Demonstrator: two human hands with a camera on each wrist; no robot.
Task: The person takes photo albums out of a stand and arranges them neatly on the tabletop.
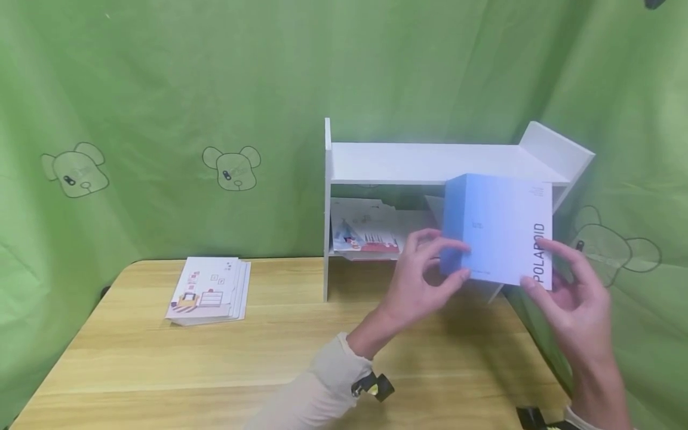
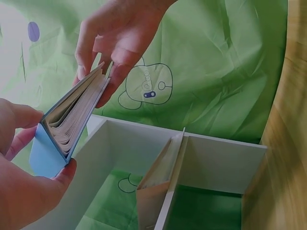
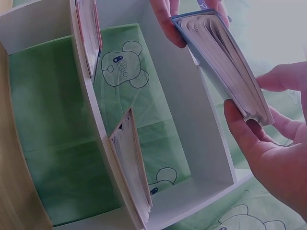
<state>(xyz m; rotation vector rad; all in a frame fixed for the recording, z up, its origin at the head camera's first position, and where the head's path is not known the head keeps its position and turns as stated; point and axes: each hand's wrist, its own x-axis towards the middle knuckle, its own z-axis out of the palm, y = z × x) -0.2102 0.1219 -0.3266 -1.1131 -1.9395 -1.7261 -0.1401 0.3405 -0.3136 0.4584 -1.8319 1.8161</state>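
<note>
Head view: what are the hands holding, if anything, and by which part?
A blue book lettered POLAROID: the left hand grips it at the spine, the right hand at the opposite edge.

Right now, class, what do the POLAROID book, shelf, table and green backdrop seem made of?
POLAROID book: smooth, probably card cover; stacked thin page edges show.
Shelf: smooth white, perhaps laminated board; flat, straight-edged panels.
Table: wood or wood-look laminate, slight sheen; streaky grain.
Green backdrop: likely fabric, possibly plastic sheeting, faint sheen; soft folds and creases.
</note>
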